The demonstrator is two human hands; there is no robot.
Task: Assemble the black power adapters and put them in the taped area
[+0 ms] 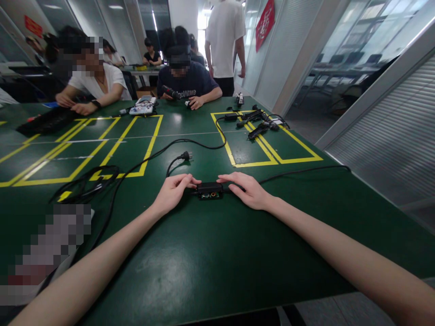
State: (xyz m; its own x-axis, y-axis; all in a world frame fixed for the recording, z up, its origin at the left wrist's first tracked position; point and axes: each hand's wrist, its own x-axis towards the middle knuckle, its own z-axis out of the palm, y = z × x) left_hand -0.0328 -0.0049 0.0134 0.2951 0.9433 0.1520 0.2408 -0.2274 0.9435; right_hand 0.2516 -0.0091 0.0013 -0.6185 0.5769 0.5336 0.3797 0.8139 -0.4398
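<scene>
A black power adapter (210,187) lies on the green table straight ahead, its near side open, showing a circuit board and a small ring-shaped coil. At its left end, my left hand (172,192) has its fingers drawn together, the tips against the casing. My right hand (250,190) is at the other end; its fingertips touch the top edge while the thumb stays apart, close to the cable. Behind my left hand a power plug (185,156) rests on a short black cord. Another black cable (306,170) runs off to the right.
Coiled black cable (86,183) lies on the left, beside a pixelated object (54,253). A long cord (176,142) crosses the table to black parts (260,124) inside yellow tape outlines. Two people (188,72) sit across the table, handling objects. Another person (224,40) stands behind.
</scene>
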